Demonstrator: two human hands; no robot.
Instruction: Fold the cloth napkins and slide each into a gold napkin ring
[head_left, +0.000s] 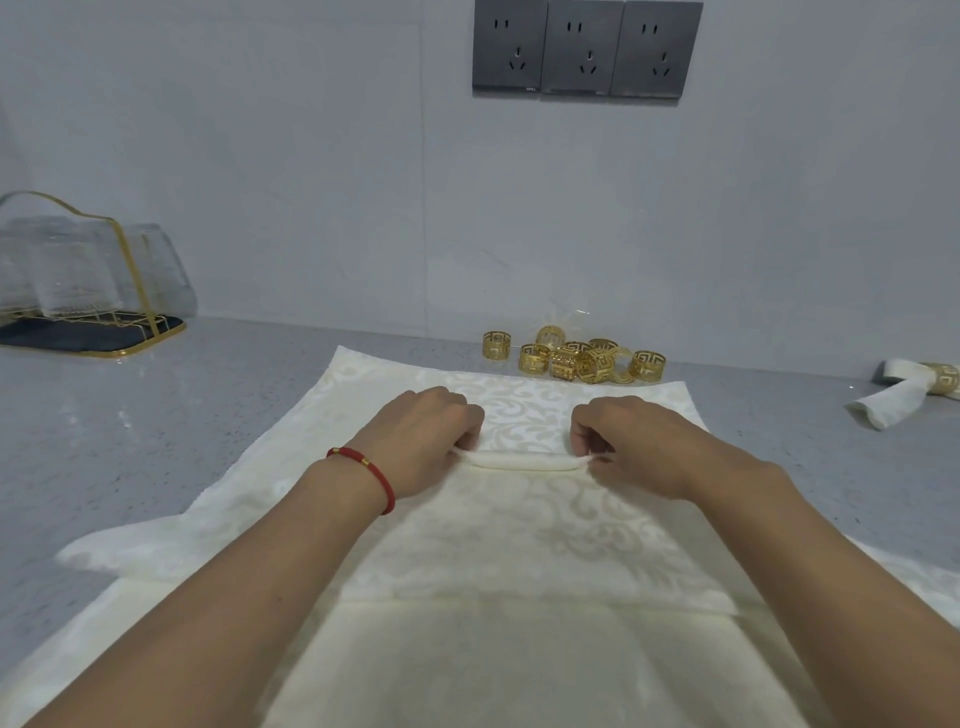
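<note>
Here, at the far left of the grey worktop (130, 441), a gold-wire rack (88, 280) of glasses is standing against the wall; moving right, the cream napkin (519, 545) is lying spread flat across the middle of the worktop, seemingly on top of other cloths. The left hand (421, 441), wearing a red bracelet (363, 475), is pinching one end of a small raised pleat (524, 461) in the napkin's middle, its grip curled closed on the cloth; the right hand (639, 441) is pinching the other end, fingers likewise clamped on the fold. Behind the hands, a cluster of gold napkin rings (576, 358) is sitting near the wall; at the far right edge a finished napkin (893, 395) is lying already threaded through a ring. The cloth is looking soft, light and limp; it will likely sag wherever it is unsupported, so holding it at both ends of each pleat, close to the crease, seems wisest; the rings are appearing rigid and possibly slippery.
</note>
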